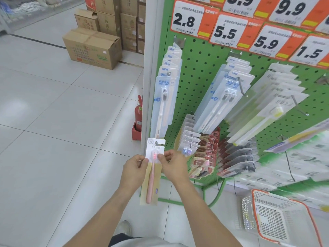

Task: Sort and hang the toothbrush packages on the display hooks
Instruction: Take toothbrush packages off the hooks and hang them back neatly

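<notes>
The person is pinching a pink toothbrush package (153, 168) at its upper edges, left hand (135, 171) on one side and right hand (173, 166) on the other, likely steadying its hang hole on a low hook (156, 143) at the green pegboard (199, 72) corner. The package is hanging with its long axis vertical, bristles upward and handle downward.

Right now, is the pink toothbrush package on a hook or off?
On: a hook tip shows through the hang hole of the pink toothbrush package, with both hands pinching its sides.
</notes>
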Tool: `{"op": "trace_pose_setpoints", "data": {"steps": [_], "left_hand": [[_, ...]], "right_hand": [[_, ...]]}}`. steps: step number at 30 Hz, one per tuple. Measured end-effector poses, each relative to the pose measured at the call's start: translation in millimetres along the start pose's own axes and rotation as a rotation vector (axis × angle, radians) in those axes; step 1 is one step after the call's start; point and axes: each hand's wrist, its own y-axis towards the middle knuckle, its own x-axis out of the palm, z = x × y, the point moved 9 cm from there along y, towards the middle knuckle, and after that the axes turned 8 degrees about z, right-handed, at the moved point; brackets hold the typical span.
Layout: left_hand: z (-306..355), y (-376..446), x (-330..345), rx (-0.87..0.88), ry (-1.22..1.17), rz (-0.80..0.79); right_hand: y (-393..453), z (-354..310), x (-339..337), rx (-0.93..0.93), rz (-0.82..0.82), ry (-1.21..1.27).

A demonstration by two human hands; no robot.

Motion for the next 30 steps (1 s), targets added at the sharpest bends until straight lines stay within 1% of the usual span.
{"op": "trace_pose_setpoints", "data": {"steps": [3,5,7,9,10,16,21,26,30], "left_hand": [[5.1,10.4,4.3,0.083,0.146,-0.040],[12.2,17.8,3.7,0.110,0.164,-0.036],[26.6,25.6,-3.8,0.137,0.115,0.036],[46.1,35.0,-13.3,0.200,0.057,0.129],[55.4,41.0,-15.1,0.234,0.038,0.145],[84.8,70.0,-1.3,0.331,0.076,0.011],[96.4,79.6,7.3,0.364,0.138,-0.065],[98.1,84.0,7.7,0.390,0.152,-0.072],[102.8,82.2,-1.9,0.413,0.152,-0.011]], "right_hand": [[5.0,-1.0,3.3,-0.017,0.002,-0.040],[8.1,-0.7,4.1,-0.017,-0.001,-0.039],[9.9,-0.7,2.1,-0.006,0.008,-0.037],[11.0,-0.3,0.1,-0.006,0.026,-0.017],[11.4,0.2,-0.1,-0.007,0.033,-0.008],[16.1,0.9,-2.5,-0.025,0.020,-0.049],[16.3,-7.3,-7.0,-0.076,0.043,-0.060],[16.0,-12.8,-6.0,-0.115,0.052,-0.040],[16.7,-13.6,-5.3,-0.120,0.059,-0.042]]}}
